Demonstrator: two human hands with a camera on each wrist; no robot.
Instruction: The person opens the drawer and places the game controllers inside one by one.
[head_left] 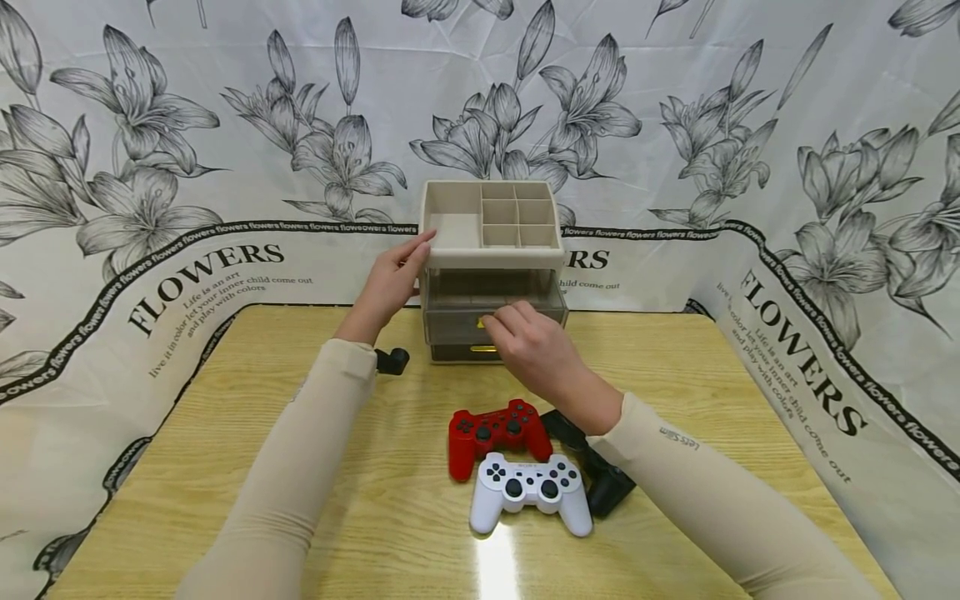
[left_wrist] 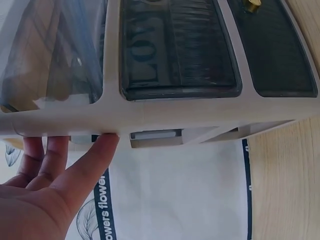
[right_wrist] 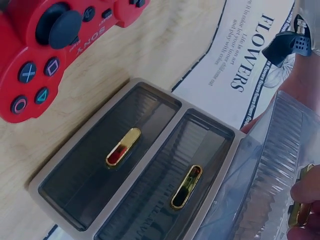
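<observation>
A beige desktop drawer organizer (head_left: 493, 260) with an open compartment top stands at the back of the table. My right hand (head_left: 536, 346) pinches the gold handle (right_wrist: 298, 215) of its see-through top drawer (head_left: 450, 323), which is pulled out toward me. Below it, two tinted drawers with gold handles are closed in the right wrist view, the middle drawer (right_wrist: 172, 185) and the bottom drawer (right_wrist: 107, 165). With extended fingers my left hand (head_left: 390, 279) rests on the organizer's left side. Its fingertips touch the beige frame (left_wrist: 112, 117) in the left wrist view.
A red game controller (head_left: 495, 433) lies in front of the organizer, and a white game controller (head_left: 531, 492) lies nearer me. Dark objects (head_left: 611, 487) show beneath my right sleeve, partly hidden. A flower-printed cloth (head_left: 345, 158) hangs behind and beside the wooden table (head_left: 390, 500).
</observation>
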